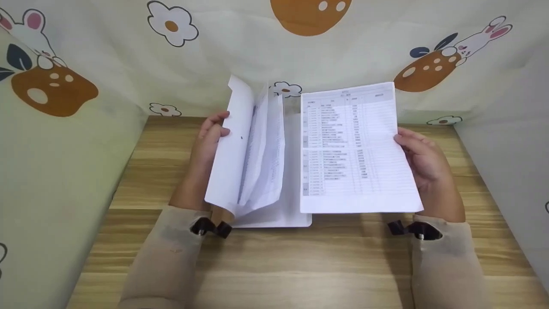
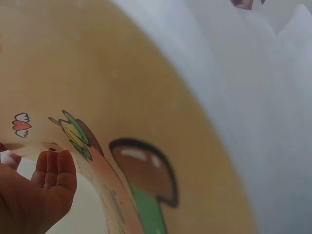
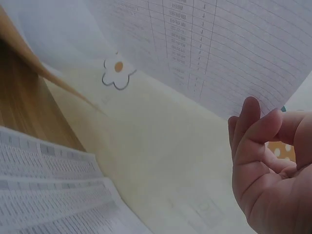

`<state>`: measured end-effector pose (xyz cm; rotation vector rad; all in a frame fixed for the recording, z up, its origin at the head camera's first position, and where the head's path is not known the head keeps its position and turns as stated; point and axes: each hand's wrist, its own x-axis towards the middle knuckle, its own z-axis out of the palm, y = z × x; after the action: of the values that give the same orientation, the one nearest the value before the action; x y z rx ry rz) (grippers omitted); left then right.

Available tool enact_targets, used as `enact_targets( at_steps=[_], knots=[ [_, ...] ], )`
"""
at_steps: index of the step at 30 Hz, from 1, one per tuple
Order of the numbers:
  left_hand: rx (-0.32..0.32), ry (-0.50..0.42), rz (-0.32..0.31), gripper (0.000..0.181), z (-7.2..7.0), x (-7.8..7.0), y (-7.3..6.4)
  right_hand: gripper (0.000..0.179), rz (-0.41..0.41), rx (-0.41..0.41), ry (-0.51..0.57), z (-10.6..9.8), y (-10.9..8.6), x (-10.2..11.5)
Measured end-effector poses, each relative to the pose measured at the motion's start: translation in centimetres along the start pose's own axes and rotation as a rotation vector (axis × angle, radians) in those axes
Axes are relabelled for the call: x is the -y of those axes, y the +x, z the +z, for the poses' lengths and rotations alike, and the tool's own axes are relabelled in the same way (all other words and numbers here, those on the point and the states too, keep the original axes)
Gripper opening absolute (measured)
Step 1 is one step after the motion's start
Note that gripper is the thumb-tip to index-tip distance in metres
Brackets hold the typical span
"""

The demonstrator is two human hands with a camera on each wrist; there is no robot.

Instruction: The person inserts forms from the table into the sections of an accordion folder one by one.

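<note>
Right hand (image 1: pixel 422 161) pinches printed sheet (image 1: pixel 354 148); left hand (image 1: pixel 209 139) grips folder (image 1: pixel 296 214) pages (image 1: pixel 248 150).

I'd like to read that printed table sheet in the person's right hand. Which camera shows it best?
The head view: the whole printed sheet shows, pinched at its edge by the right hand. The right wrist view shows only part of its table from below. The left wrist view does not show it.

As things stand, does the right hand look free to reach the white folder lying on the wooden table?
Probably not freely: the right hand holds the printed white table sheet, which hangs over part of the white folder. The left hand props up the turned pages beside it.
</note>
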<state>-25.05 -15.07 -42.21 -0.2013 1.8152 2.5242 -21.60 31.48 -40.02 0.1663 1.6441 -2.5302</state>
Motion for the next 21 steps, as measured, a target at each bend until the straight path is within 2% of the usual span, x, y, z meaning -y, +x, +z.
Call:
enact_targets(
  at_steps=[5, 9, 21],
  knots=[
    [-0.008, 0.004, -0.002, 0.039, 0.1, 0.1, -0.1, 0.024, 0.006, 0.020, 0.024, 1.4, 0.3, -0.4],
    [-0.010, -0.007, -0.013, 0.038, 0.2, 0.2, -0.1, 0.020, 0.015, -0.005, 0.024, 2.1, 0.7, -0.9],
    [-0.016, -0.016, -0.024, 0.035, 0.4, 0.3, 0.0, 0.020, 0.007, 0.019, -0.029, 4.3, 1.3, -2.2]
  ],
)
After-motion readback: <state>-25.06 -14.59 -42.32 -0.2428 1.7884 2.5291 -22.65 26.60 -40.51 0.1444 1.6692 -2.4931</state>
